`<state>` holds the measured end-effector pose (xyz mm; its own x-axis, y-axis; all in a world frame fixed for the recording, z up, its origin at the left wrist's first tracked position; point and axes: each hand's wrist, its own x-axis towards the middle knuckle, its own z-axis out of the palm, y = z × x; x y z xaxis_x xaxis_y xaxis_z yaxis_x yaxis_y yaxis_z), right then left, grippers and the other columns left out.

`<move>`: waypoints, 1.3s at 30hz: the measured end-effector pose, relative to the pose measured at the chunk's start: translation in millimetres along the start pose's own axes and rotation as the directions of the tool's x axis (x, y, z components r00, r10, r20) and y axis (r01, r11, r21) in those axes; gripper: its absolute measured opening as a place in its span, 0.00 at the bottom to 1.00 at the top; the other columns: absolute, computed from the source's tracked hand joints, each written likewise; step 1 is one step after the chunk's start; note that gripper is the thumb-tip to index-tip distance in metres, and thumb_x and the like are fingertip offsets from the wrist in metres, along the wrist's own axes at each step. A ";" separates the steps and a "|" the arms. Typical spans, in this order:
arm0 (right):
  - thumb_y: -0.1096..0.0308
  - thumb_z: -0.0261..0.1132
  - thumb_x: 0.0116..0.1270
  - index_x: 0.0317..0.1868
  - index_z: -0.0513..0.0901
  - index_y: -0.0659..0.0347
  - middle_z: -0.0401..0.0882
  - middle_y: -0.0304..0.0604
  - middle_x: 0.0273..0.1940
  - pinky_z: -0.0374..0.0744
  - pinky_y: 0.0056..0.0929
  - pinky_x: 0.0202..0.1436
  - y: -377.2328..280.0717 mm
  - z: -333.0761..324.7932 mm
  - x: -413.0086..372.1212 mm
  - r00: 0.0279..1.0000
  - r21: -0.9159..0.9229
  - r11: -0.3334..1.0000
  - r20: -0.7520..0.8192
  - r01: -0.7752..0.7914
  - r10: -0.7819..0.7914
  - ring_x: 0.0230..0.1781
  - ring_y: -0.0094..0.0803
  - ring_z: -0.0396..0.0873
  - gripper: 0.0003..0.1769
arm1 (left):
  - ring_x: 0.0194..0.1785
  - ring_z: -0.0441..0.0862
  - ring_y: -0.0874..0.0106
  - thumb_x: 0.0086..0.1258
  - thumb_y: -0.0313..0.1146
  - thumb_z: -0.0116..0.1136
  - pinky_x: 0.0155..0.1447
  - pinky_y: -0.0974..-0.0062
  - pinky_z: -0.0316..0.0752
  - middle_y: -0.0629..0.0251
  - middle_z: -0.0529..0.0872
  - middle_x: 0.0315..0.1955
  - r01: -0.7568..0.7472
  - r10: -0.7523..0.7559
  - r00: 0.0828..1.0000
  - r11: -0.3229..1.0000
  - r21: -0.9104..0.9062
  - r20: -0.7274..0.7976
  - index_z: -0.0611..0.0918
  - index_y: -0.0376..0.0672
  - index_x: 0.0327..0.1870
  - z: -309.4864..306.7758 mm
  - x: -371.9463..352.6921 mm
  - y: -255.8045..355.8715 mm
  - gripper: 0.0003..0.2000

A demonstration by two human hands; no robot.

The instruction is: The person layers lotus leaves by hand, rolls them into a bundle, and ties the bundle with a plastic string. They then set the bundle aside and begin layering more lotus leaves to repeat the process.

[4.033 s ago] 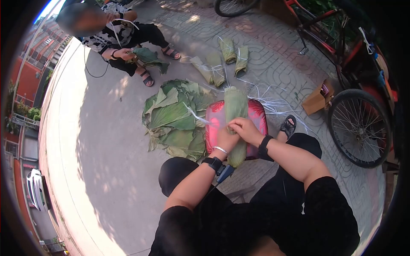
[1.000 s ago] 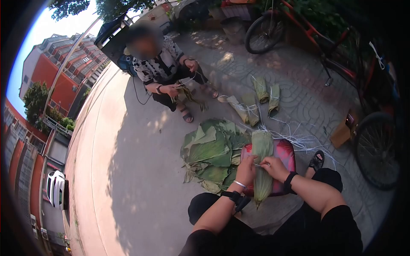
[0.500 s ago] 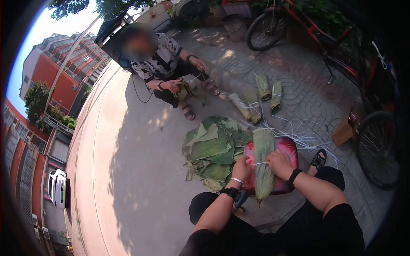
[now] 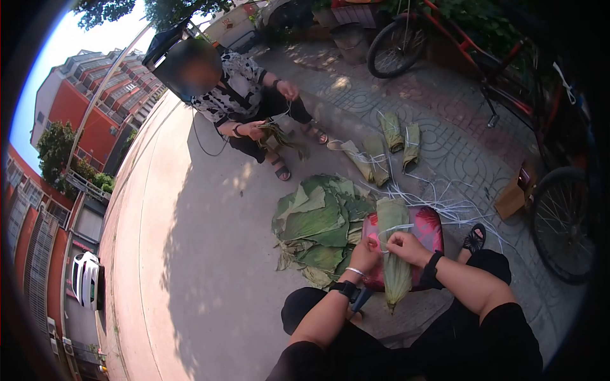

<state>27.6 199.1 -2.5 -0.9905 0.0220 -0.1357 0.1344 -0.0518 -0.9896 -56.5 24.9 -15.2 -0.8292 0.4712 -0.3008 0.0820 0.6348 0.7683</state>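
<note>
A long rolled bundle of dried green leaves [image 4: 396, 279] lies lengthwise over a red and pink patterned cushion [image 4: 429, 223] between my knees. White string [image 4: 400, 227] runs around the bundle above my fingers. At its left edge, my left hand [image 4: 365, 256] is closed in a pinch on the string. My right hand [image 4: 408, 247] is pinched on the string too, over the bundle's middle, close to the left fingertips. Exactly how the string runs between the fingers is hard to make out. Left of the cushion, a pile of large flat dried leaves [image 4: 318, 219] rests on the ground.
Several tied leaf bundles [image 4: 392, 131] lie beyond the cushion, with loose white strings [image 4: 445, 202] to its right. Opposite me, a seated person [image 4: 238, 95] holds leaves and string. A red tricycle [image 4: 467, 41] and a cardboard box [image 4: 513, 193] stand at the right.
The bundle has shifted slightly downward, and string now shows higher on it. Both my hands have drawn closer together over it. The other person's right-side hand has moved slightly.
</note>
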 end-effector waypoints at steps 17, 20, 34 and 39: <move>0.70 0.66 0.63 0.39 0.81 0.63 0.82 0.36 0.30 0.77 0.25 0.37 -3.6 2.0 -8.8 0.997 -0.189 0.979 -0.011 0.071 -0.074 0.32 0.19 0.79 0.07 | 0.36 0.81 0.75 0.72 0.32 0.57 0.40 0.75 0.76 0.63 0.84 0.35 -0.042 0.103 0.989 0.886 -0.462 0.106 0.78 0.36 0.54 -7.5 4.3 12.3 0.14; 0.70 0.66 0.62 0.37 0.80 0.63 0.82 0.37 0.31 0.78 0.25 0.38 -4.5 -2.1 -7.2 1.000 -0.193 0.981 -0.011 -0.015 0.013 0.33 0.21 0.79 0.07 | 0.44 0.83 0.65 0.69 0.30 0.56 0.49 0.64 0.76 0.55 0.85 0.42 -0.123 0.143 0.956 0.988 0.093 -0.256 0.78 0.38 0.56 -14.2 -0.9 12.2 0.15; 0.70 0.67 0.63 0.36 0.80 0.62 0.83 0.38 0.32 0.78 0.24 0.41 -2.6 -8.1 -3.2 0.999 -0.169 0.985 0.042 0.034 -0.027 0.35 0.22 0.80 0.06 | 0.41 0.84 0.57 0.60 0.26 0.57 0.58 0.57 0.72 0.58 0.86 0.31 -0.544 0.605 0.796 0.734 0.406 -0.028 0.76 0.44 0.62 -3.7 -21.4 39.5 0.24; 0.69 0.68 0.63 0.35 0.80 0.63 0.83 0.39 0.33 0.77 0.25 0.40 -10.0 -11.3 -1.6 0.997 -0.058 0.996 -0.029 -0.069 0.067 0.35 0.23 0.80 0.07 | 0.29 0.83 0.55 0.63 0.28 0.55 0.39 0.58 0.77 0.57 0.85 0.27 -0.377 0.434 0.900 0.753 0.539 0.023 0.79 0.44 0.52 -4.4 -35.5 46.5 0.15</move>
<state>28.2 210.9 7.0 -0.9780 0.0479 -0.2032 0.2036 0.0053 -0.9790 -25.7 34.9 33.7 -0.6982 0.7142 0.0496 0.6726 0.6306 0.3871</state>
